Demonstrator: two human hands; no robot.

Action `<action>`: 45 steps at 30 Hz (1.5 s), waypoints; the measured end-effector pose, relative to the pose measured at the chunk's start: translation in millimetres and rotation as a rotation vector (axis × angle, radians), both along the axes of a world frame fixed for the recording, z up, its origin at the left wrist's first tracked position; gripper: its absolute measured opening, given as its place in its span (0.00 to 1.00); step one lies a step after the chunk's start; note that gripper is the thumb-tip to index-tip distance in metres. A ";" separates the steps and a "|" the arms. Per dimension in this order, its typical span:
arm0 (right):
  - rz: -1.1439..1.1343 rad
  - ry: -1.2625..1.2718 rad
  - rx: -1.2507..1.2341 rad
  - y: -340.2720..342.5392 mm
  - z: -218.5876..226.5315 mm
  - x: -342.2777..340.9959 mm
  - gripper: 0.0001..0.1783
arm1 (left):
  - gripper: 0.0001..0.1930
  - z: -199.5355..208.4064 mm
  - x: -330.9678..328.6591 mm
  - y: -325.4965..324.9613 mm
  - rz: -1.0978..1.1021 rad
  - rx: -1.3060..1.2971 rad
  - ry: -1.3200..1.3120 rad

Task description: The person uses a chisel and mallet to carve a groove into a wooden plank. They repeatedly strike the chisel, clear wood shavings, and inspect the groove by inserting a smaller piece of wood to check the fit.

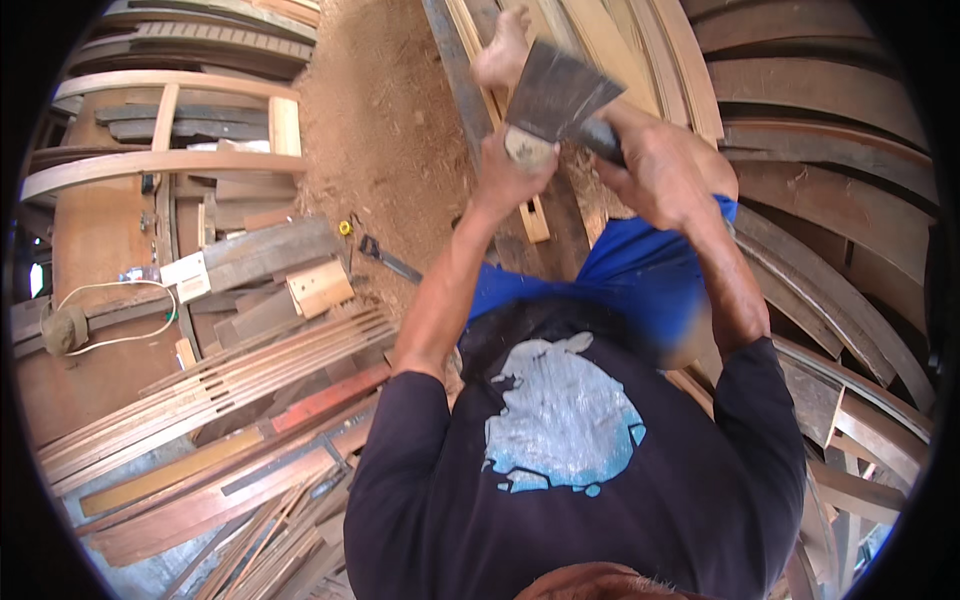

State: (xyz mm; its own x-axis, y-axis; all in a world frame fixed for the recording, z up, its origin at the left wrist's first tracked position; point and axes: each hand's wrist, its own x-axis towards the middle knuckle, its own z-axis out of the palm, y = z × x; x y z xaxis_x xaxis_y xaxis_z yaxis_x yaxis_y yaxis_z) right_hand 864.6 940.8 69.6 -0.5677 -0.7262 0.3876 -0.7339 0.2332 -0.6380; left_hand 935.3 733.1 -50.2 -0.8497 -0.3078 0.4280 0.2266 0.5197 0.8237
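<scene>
My right hand [665, 170] is closed round the dark handle of a tool with a broad, dark, wedge-shaped head [562, 92]. Whether that is a mallet or a hatchet I cannot make out. Close beside it, my left hand [508, 172] grips a pale, round-ended wooden handle [530, 149]; its lower part is hidden. The dark head overlaps the top of this handle in view, and contact is unclear. Below my hands lies a light wooden piece [535, 220] with a narrow slot cut in it. My bare foot [500, 55] rests on the boards beyond.
Long planks [640, 60] run away ahead of me. Sawdust and shavings cover the floor [375, 120] to the left. A handsaw [388, 260] and a yellow tape measure [346, 228] lie there. A curved wooden frame [165, 160] stands far left; curved boards [820, 140] are stacked right.
</scene>
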 end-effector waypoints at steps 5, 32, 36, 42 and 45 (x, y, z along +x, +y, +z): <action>-0.156 -0.264 -0.082 11.4 20.6 6.5 0.23 | 0.15 18.1 -14.4 -5.2 -0.018 0.102 -0.015; -0.295 -0.245 0.075 16.4 18.7 -6.8 0.18 | 0.15 20.8 -29.8 12.1 -0.106 0.072 -0.149; -0.374 -0.256 -0.391 1.0 30.7 -8.4 0.11 | 0.14 12.8 -28.7 6.5 -0.116 0.069 -0.107; -0.114 -0.038 0.432 0.5 -7.2 -30.2 0.23 | 0.14 15.6 -16.8 11.1 -0.051 0.118 -0.185; -0.189 -0.147 0.276 4.6 14.7 -24.1 0.21 | 0.12 10.5 -5.1 2.6 -0.015 0.123 -0.106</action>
